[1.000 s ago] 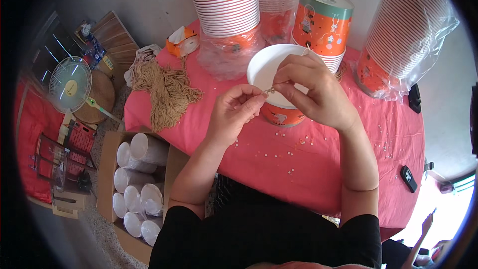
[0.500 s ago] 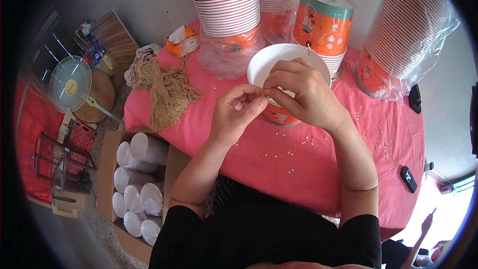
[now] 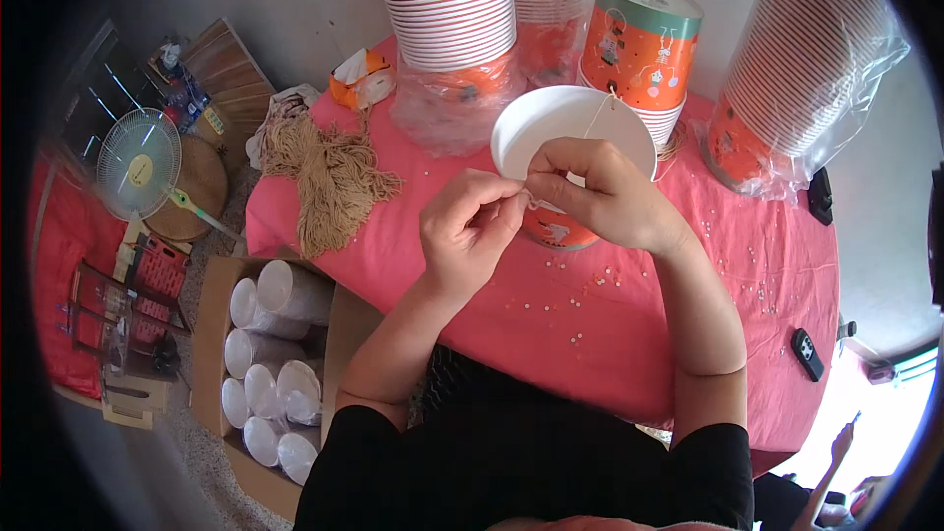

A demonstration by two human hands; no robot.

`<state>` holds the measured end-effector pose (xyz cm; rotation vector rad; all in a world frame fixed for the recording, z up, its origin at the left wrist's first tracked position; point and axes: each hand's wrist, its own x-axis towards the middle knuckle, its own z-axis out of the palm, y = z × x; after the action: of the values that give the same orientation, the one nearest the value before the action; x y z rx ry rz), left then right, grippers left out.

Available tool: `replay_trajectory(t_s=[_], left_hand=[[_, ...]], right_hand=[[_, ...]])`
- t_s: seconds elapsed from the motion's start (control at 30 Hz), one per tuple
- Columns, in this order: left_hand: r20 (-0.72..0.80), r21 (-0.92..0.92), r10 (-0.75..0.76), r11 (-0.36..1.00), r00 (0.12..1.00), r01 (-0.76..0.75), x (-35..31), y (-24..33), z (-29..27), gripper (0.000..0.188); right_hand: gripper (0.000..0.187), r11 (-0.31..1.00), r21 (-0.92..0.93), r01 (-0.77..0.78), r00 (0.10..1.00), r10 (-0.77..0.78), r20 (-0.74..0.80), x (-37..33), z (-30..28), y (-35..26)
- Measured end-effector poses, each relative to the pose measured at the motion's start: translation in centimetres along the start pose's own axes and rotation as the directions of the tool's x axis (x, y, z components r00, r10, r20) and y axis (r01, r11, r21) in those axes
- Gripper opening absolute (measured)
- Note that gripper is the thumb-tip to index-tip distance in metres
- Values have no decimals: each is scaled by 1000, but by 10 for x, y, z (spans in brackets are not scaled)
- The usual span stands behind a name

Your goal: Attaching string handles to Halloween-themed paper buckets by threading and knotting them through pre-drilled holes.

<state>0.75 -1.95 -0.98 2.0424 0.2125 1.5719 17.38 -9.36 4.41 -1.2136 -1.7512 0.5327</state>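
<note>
A white-lined paper bucket (image 3: 523, 123) with an orange printed outside stands upright on the table before me. A thin cord (image 3: 596, 119) runs from a hole at its far right rim down to my fingers. My left hand (image 3: 470, 228) is closed, pinching the cord between thumb and forefinger near the bucket's front rim. Right beside it, my right hand (image 3: 612, 199) is also closed in a pinch on the cord, over the bucket's mouth. A small loop of cord shows between the fingertips. A bundle of tan cords (image 3: 329, 182) lies to the left.
Tall stacks of paper buckets (image 3: 447, 10) stand at the back, with a wrapped stack (image 3: 787, 69) at right. An upturned orange bucket (image 3: 639, 44) tops a shorter stack. Small paper dots and a black remote (image 3: 807, 354) lie on the pink cloth. A carton (image 3: 339, 334) of wrapped cups sits left.
My right hand has shifted slightly down, showing more of the cord inside the bucket. My left fingers have curled in, and a loop of cord now shows at the fingertips.
</note>
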Motion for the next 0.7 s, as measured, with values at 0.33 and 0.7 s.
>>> replay_trajectory(t_s=[0.33,0.7], left_hand=[[121,-541,-471,707,874,456,-2,-2,-6,8],[468,-721,-613,152,637,676,4,-3,-17,5]], right_hand=[[12,990,-93,-110,991,103,-81,3,2,-14],[17,941,-200,274,946,-301,-121,5,12,-6]])
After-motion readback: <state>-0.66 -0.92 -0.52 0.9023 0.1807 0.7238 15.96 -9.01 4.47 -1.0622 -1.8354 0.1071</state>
